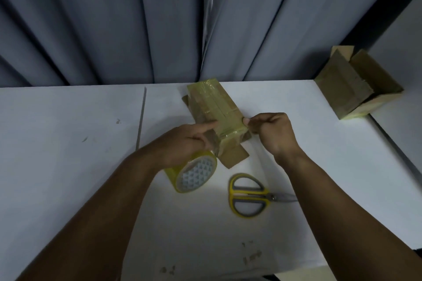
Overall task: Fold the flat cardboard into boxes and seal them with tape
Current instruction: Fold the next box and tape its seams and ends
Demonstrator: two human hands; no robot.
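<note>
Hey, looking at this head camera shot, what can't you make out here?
Head view: near end of the box, covered by the left hand and right hand; sealed or not, unclear.
Head view: what the right hand pinches at the box corner, tape or cardboard; too small, blurred.
Head view: top of the tape roll, under the left hand.
Head view: how many sheets the open carton holds; blurred.

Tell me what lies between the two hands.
The taped cardboard box lies between them in the head view. The left hand, holding the tape roll, touches its left side. The right hand pinches its near corner.
</note>
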